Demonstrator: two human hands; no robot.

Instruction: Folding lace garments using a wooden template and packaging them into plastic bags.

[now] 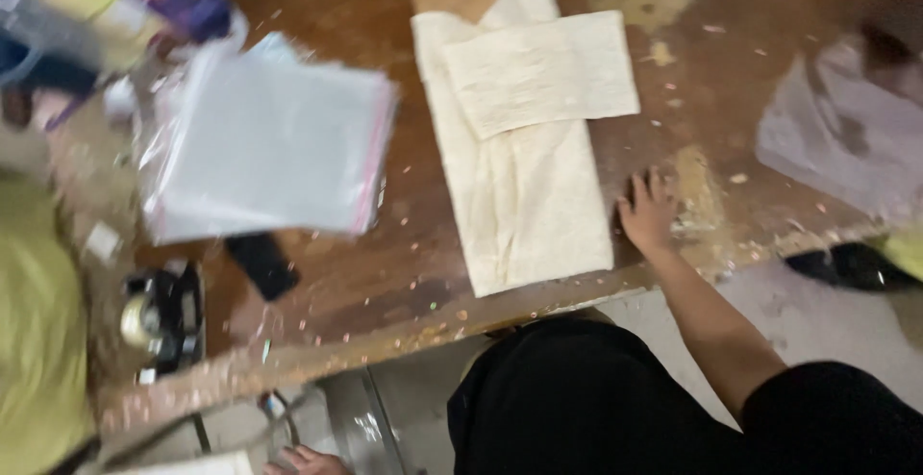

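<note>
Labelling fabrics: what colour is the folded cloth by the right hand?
Cream, plain folded cloth, beside the right hand; head view.

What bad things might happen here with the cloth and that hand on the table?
The folded cream cloth ends right at the worn brown wooden table edge, so a nudge from the right hand beside it might slide it off. The table is littered with small crumbs and flakes, which may stick to the cloth. The stack of clear plastic bags looks loosely piled and could slip. The left hand is low, below the table edge.
</note>
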